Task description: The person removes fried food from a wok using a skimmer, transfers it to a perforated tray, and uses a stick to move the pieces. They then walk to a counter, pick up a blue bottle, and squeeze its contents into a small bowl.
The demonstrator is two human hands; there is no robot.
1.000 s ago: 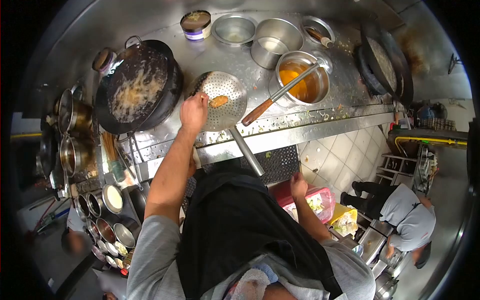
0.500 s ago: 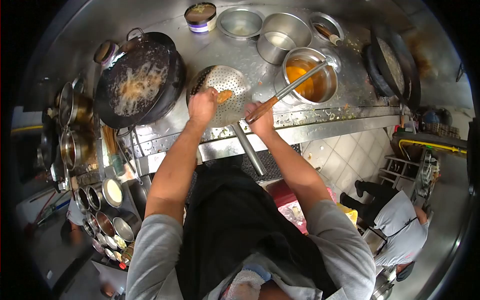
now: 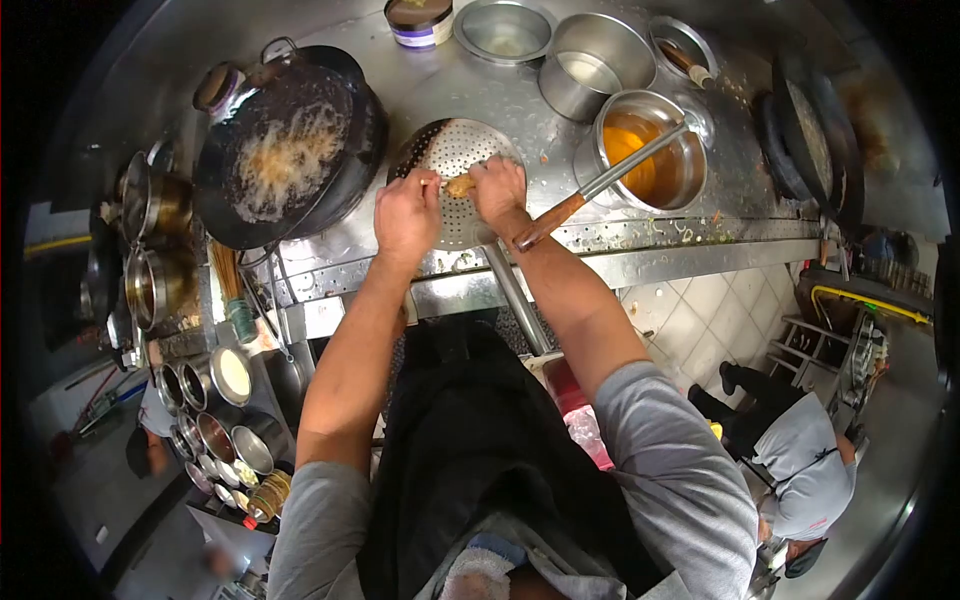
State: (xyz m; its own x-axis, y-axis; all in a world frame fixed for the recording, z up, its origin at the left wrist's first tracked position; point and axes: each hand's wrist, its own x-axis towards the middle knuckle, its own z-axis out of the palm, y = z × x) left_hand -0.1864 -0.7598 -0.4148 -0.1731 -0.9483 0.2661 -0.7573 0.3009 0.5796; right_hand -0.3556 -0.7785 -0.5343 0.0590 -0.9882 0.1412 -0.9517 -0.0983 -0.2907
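Head view, piece: small golden-brown fried piece (image 3: 460, 186), between both hands above the round perforated metal strainer (image 3: 470, 148).
Left hand (image 3: 408, 212): grip clamped on the piece's left end.
Right hand (image 3: 500, 190): fingers at its right end; cannot tell whether that grip clamps.
Strainer: on the silver steel desk (image 3: 440, 85), between a black round wok (image 3: 226, 180) and a silver pot (image 3: 688, 168) of orange liquid.

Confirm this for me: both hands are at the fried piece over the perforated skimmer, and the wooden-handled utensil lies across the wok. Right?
Not quite: in the head view, the wooden-handled utensil lies across the steel pot of orange liquid, not the wok. The left hand and right hand are indeed at the fried piece over the perforated skimmer.
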